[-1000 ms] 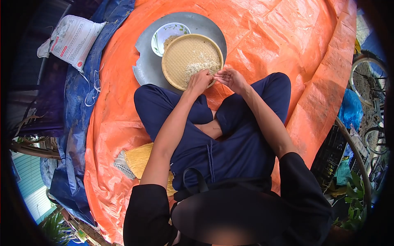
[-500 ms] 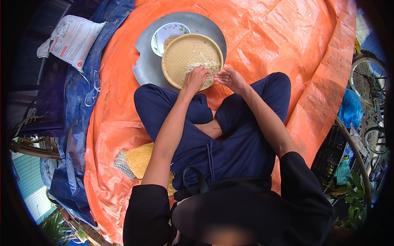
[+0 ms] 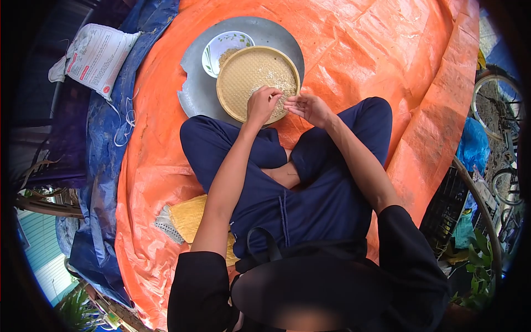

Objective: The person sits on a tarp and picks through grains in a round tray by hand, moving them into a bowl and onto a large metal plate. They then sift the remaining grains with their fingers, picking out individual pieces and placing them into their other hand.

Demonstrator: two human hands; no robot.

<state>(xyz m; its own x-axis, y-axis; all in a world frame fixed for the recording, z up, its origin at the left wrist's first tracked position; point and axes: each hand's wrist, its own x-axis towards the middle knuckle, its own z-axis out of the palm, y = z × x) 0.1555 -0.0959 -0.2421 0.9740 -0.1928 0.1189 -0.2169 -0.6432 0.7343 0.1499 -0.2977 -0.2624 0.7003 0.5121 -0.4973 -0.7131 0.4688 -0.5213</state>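
One woven tray (image 3: 238,83) bears pale grains (image 3: 285,86). Left hand (image 3: 261,104), fingers curled, contents indiscernible, and right hand (image 3: 313,109), fingers loosely extended, are at its near side.

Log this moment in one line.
Left hand: over woven tray, fingers bunched | Right hand: fingers extended, near tray's rim | Grains: on tray | Bowl: partly hidden by tray

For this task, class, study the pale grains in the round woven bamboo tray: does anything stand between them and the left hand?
Nothing visible does. The left hand is over the near part of the round woven bamboo tray, beside the pale grains. The right hand is off to their right.
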